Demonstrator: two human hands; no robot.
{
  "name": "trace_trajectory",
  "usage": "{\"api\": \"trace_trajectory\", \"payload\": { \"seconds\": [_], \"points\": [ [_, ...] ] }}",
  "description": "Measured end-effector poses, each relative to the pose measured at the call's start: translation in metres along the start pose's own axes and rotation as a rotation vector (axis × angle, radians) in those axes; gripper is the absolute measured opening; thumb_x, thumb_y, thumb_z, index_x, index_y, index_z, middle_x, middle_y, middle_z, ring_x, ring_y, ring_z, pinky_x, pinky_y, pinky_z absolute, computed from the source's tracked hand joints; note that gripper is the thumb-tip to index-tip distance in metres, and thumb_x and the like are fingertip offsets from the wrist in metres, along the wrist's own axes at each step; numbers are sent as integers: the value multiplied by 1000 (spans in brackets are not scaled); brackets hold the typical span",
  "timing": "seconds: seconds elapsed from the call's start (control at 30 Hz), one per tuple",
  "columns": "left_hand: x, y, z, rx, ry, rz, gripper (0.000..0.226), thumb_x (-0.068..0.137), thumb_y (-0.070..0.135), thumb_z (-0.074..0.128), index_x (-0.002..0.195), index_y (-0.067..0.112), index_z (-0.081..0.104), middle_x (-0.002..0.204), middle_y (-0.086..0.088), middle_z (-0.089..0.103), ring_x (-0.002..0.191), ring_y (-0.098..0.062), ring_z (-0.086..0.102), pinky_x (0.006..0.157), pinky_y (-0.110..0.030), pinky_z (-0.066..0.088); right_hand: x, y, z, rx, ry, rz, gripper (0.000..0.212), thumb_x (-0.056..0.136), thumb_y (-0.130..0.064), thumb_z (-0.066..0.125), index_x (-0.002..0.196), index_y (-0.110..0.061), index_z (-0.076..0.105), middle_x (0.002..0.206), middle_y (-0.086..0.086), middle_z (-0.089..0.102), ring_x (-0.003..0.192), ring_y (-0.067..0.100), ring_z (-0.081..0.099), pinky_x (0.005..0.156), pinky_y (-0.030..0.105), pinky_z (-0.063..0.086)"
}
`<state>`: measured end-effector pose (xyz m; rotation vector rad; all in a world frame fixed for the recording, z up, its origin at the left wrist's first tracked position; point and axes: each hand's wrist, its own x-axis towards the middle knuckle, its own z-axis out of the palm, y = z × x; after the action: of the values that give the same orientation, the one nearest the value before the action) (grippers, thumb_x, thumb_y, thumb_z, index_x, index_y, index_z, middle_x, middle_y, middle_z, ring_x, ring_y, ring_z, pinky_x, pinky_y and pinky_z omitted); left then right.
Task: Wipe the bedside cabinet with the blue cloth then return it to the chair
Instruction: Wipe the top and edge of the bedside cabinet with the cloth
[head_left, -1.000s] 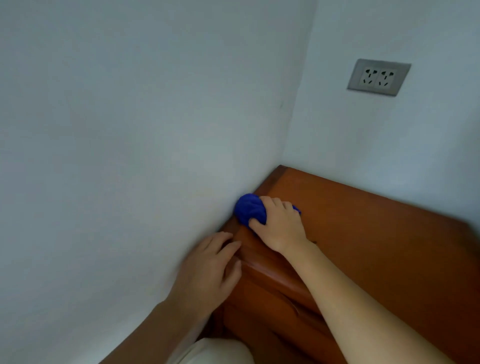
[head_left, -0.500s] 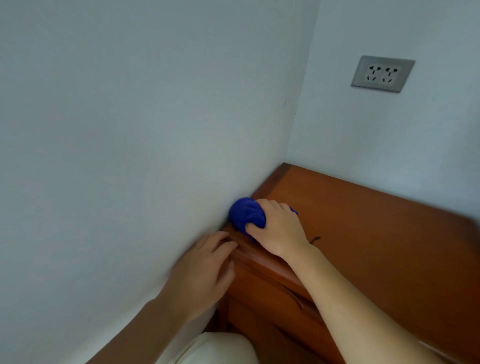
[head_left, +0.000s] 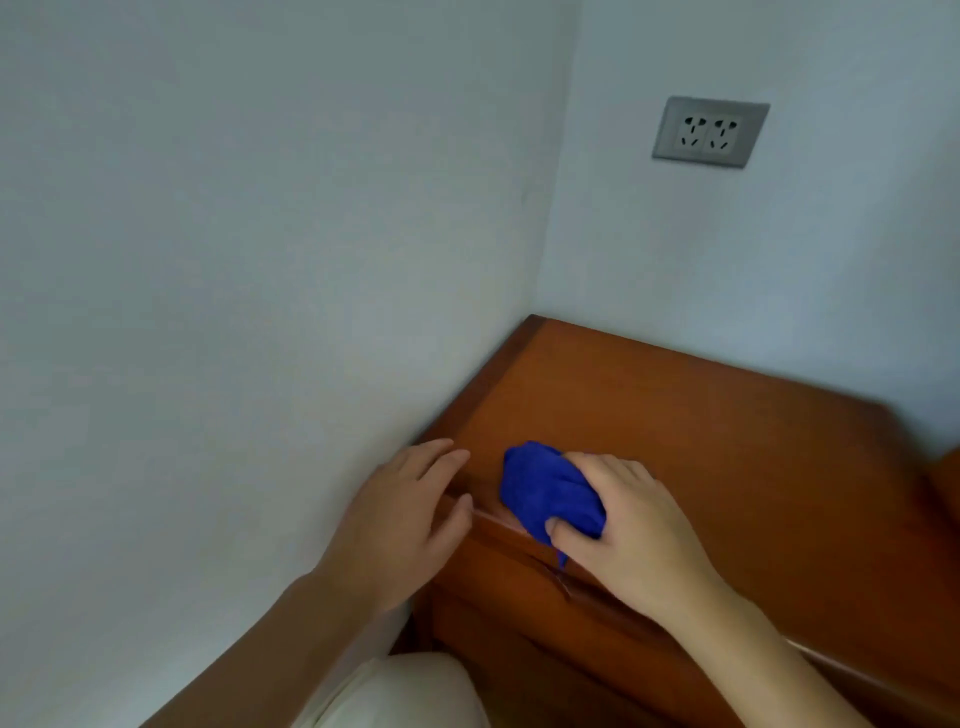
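The bedside cabinet (head_left: 701, 426) is reddish-brown wood and stands in a corner between two pale walls. A bunched blue cloth (head_left: 540, 491) lies pressed on its top near the front edge. My right hand (head_left: 623, 530) grips the cloth from the right, thumb tucked under it. Resting on the cabinet's front left corner, beside the left wall, is my left hand (head_left: 405, 525), fingers spread and holding nothing. The chair is not in view.
A grey double wall socket (head_left: 709, 132) sits on the back wall above the cabinet. The left wall runs close along the cabinet's left side. My pale trouser knee (head_left: 395, 696) shows at the bottom edge.
My right hand has slid the cloth away from the left wall toward the front edge of the top. My left hand stays at the front left corner.
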<state>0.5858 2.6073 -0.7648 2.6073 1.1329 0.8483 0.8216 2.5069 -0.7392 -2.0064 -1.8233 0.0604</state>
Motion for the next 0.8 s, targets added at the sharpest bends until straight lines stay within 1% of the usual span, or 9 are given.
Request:
{"api": "trace_trajectory", "payload": {
  "seconds": [0.13,0.3,0.4,0.57,0.67,0.73,0.8],
  "points": [
    [12,17,8,35,-73,44,53,96,54,37,138,27,57,146,4,52,133,-16,47,110,-40,41,-10,24,-14,-9,47,129,63,89,-58,63,146,-37,44,135,-21,53,127,6,46,99,23,36],
    [24,38,18,71,-115,83,57,96,56,32,138,27,57,148,2,51,136,-17,44,112,-37,35,-29,43,-28,-32,65,229,64,88,-58,64,146,-36,46,135,-21,54,127,7,47,103,27,40],
    [31,50,25,67,-144,113,60,96,58,29,141,28,54,150,3,48,139,-16,39,113,-35,30,-44,58,-37,-39,69,274,64,87,-58,65,144,-35,48,133,-20,56,126,9,49,103,31,43],
    [42,77,42,44,-185,167,59,96,57,31,138,24,57,147,-1,51,138,-20,42,112,-39,33,-76,82,-57,-56,111,378,66,86,-60,63,145,-33,49,135,-16,58,127,12,49,104,34,44],
    [49,97,51,48,-218,220,59,97,57,31,140,24,54,149,0,48,139,-19,40,113,-37,30,-99,96,-69,-68,147,458,66,85,-58,63,144,-30,51,135,-12,59,126,17,51,103,38,44],
    [56,109,56,57,-239,249,58,98,56,31,142,24,52,150,0,47,140,-17,38,114,-36,27,-109,99,-72,-79,171,499,65,85,-56,65,143,-30,51,135,-10,59,125,19,51,101,37,43],
    [65,116,62,54,-246,258,60,97,57,30,140,24,54,149,0,49,139,-17,39,114,-38,29,-110,97,-70,-119,189,528,63,86,-53,65,142,-28,52,134,-7,60,124,21,51,101,36,40]
  ]
}}
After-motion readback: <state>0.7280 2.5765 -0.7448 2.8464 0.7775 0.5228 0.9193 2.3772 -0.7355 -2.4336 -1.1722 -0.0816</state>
